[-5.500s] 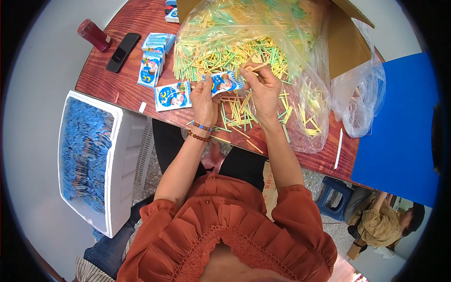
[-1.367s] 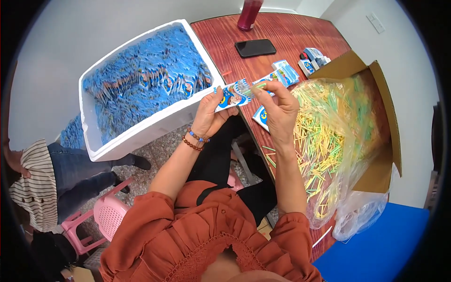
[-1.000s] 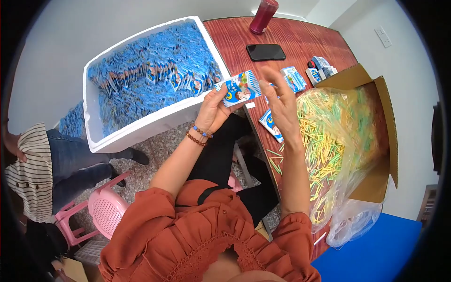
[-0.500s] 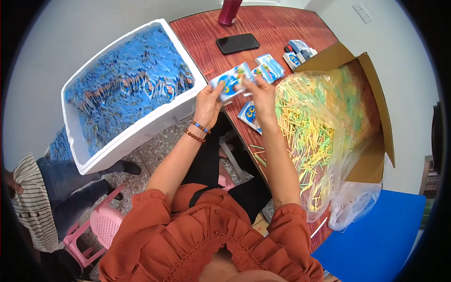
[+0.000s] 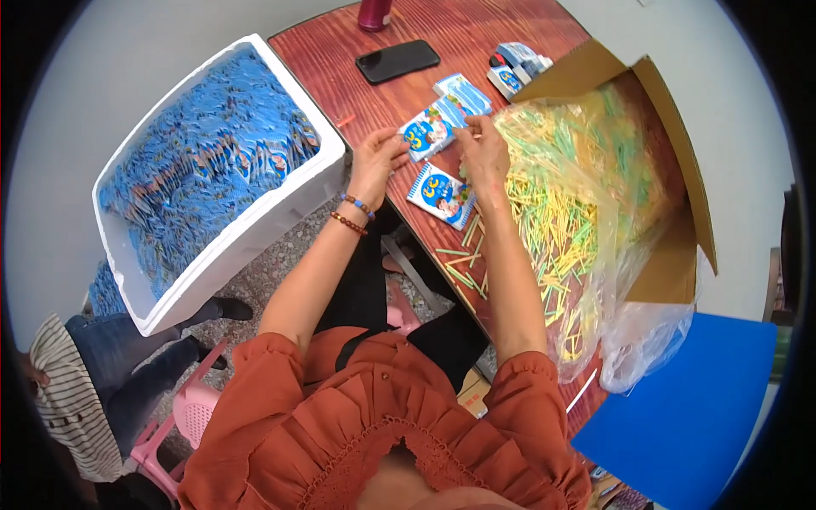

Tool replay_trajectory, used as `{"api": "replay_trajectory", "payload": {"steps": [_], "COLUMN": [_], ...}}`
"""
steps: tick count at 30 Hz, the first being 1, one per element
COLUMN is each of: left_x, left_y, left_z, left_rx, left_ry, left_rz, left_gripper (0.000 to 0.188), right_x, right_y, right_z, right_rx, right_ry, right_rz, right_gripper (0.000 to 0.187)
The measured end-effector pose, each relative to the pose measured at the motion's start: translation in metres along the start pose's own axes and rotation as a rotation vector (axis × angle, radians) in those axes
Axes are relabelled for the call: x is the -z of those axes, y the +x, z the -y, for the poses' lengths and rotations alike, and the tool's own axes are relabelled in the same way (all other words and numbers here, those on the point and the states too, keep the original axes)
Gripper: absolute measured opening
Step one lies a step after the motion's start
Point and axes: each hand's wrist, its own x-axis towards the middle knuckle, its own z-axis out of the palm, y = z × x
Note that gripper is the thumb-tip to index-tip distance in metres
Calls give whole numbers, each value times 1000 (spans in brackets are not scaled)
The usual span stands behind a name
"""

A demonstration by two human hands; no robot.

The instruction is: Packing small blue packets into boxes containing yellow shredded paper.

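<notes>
A flat blue-and-white printed packet (image 5: 427,133) lies on the wooden table, overlapping other similar packets (image 5: 464,93) behind it. At its left edge is my left hand (image 5: 376,167), fingers loosely bent and apart, with a beaded bracelet on the wrist. My right hand (image 5: 484,161) is at the packet's right edge, thumb and forefinger apart, the thumb by the edge. Whether the right fingertips touch it is hard to tell. Just nearer to me sits another blue-and-white packet (image 5: 442,195).
A white foam box (image 5: 212,255) full of small blue sachets stands at left. Yellow and green sticks (image 5: 552,221) spill from a plastic bag by a cardboard box (image 5: 671,144) at right. A black phone (image 5: 397,61), a maroon bottle (image 5: 374,13) and small boxes (image 5: 512,68) stand behind.
Both hands held the packet up; now it lies flat and my fingers have loosened. The view has shifted slightly, and the nearer packet shows more fully.
</notes>
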Motion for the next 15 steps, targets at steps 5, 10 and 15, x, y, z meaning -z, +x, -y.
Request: {"api": "replay_trajectory", "payload": {"steps": [5,10,15], "left_x": [0,-10,-5], "left_y": [-7,-18,-30], "left_z": [1,2,8], "left_rx": [-31,-25,-213], "left_ry": [17,132,692], "left_rz": [10,48,157], "left_gripper": [22,19,23], "right_x": [43,41,39], "right_y": [-34,-46,-52], "right_z": [-9,-33,-31], "right_rx": [193,112,226], "right_ry": [-296,-193,-157], "right_rz": [299,306,271], "right_gripper": [27,30,15]}}
